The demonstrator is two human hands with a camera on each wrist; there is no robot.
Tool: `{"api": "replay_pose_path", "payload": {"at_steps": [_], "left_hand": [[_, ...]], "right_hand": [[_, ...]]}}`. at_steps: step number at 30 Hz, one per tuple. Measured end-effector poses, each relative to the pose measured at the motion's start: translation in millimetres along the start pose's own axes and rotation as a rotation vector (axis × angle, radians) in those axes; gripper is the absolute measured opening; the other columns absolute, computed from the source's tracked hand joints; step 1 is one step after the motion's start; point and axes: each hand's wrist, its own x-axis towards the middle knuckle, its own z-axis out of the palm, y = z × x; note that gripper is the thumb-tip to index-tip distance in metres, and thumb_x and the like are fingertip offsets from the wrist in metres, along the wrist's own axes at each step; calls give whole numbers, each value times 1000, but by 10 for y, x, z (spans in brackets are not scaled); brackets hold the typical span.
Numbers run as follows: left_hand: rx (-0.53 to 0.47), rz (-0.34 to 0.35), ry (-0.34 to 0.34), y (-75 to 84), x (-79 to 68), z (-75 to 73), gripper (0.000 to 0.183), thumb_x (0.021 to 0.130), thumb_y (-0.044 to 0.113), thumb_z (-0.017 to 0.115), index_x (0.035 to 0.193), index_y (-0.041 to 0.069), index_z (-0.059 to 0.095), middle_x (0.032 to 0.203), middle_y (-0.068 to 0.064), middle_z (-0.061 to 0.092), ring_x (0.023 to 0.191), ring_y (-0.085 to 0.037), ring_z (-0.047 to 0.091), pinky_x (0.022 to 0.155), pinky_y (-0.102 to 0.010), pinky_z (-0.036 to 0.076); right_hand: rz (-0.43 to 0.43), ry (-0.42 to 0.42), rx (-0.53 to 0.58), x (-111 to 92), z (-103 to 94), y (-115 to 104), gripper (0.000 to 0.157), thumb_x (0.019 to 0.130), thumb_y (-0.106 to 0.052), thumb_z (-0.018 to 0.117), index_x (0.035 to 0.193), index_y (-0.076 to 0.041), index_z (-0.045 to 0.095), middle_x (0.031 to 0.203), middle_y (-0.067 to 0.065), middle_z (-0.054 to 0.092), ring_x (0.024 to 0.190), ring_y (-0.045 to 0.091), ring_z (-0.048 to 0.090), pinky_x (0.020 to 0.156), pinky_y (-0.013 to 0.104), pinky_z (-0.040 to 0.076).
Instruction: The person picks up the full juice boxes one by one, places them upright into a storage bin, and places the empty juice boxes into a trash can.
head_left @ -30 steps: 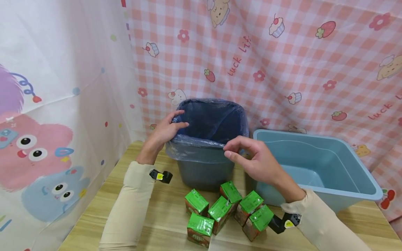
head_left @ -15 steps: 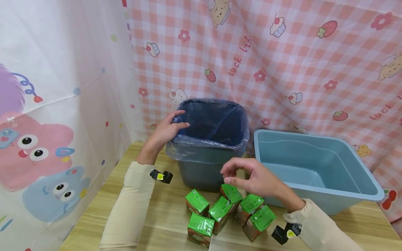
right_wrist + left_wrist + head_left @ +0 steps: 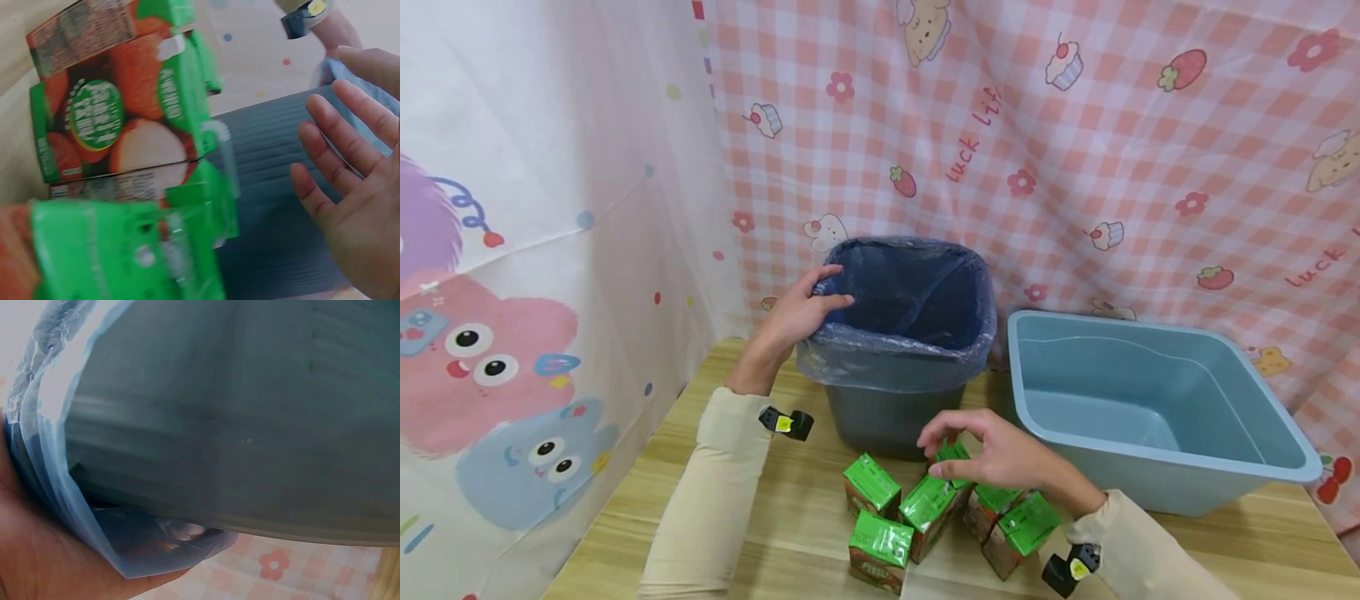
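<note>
A dark grey trash can (image 3: 880, 417) lined with a thin blue plastic bag (image 3: 895, 358) stands upright at the back of the table. My left hand (image 3: 797, 312) grips its left rim over the liner, thumb and index finger showing at the opening. In the left wrist view, the folded-over bag (image 3: 56, 444) lies between this hand and the can's wall. Several small green-topped juice boxes (image 3: 880, 540) stand in front of the can. My right hand (image 3: 992, 454) hovers over the rear ones with loosely bent fingers, holding nothing; a juice box (image 3: 119, 112) appears beside it in the right wrist view.
A light blue rectangular plastic tub (image 3: 1150, 454) stands to the right of the trash can. Behind them hangs a pink checked cloth (image 3: 880, 125), with a white printed curtain (image 3: 625, 292) on the left. Everything stands on a wooden table (image 3: 662, 492).
My right hand has let go of the bag's front edge and come down toward me over the juice boxes. The left hand stays at the can's rim.
</note>
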Motion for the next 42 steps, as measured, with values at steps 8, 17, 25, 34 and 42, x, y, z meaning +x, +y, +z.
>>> {"api": "replay_pose_path", "payload": {"at_steps": [8, 17, 25, 34, 42], "left_hand": [[3, 1, 1, -19, 20, -2, 60, 96, 35, 61, 151, 24, 40, 163, -6, 23, 146, -31, 28, 117, -55, 22], [9, 2, 2, -17, 16, -4, 60, 96, 34, 61, 151, 24, 40, 163, -6, 23, 146, -30, 27, 117, -54, 23], [6, 1, 3, -11, 17, -9, 61, 95, 33, 61, 151, 24, 40, 163, -6, 24, 145, -31, 30, 117, -54, 24], [1, 3, -2, -7, 8, -11, 61, 95, 33, 62, 151, 24, 39, 162, -6, 25, 144, -31, 30, 117, -54, 23], [8, 10, 2, -16, 17, -16, 61, 95, 32, 62, 152, 23, 39, 163, -6, 25, 145, -30, 29, 117, -53, 23]], "right_hand": [[55, -36, -34, -40, 71, 168, 24, 89, -24, 75, 111, -22, 66, 101, -8, 68, 97, 19, 63, 91, 41, 48], [84, -110, -84, -72, 110, 219, 31, 87, -26, 77, 116, -24, 64, 114, -8, 66, 112, 13, 60, 99, 39, 48], [67, -184, -112, -84, 146, 270, 36, 86, -29, 78, 118, -22, 64, 123, -5, 64, 127, 25, 52, 108, 39, 40], [9, -225, -202, -99, 161, 290, 53, 83, -29, 81, 130, -18, 59, 125, -7, 62, 122, 15, 50, 104, 38, 40], [23, -237, -247, -94, 196, 306, 66, 76, -20, 85, 133, -25, 55, 126, -4, 61, 122, 14, 48, 104, 41, 38]]}}
